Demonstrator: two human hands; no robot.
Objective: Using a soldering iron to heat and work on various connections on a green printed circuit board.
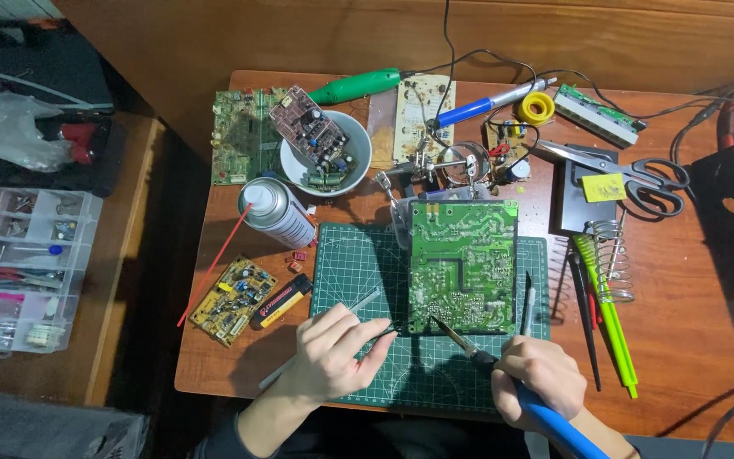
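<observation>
A green circuit board (462,265) lies solder side up on a dark green cutting mat (358,263). My left hand (333,355) pinches thin black tweezers (390,332) whose tips touch the board's lower left corner. My right hand (539,379) grips a blue-handled soldering iron (503,374); its tip (437,321) rests on the board's lower edge, close to the tweezers. A grey stick (316,344) runs under my left hand.
A spray can (278,212) with a red straw, a yellow circuit board (233,300) and a lighter (282,302) lie left of the mat. A white bowl (358,153) holds a board. Scissors (639,174), an iron stand (609,255), green tools and a parts organiser (23,268) surround the desk.
</observation>
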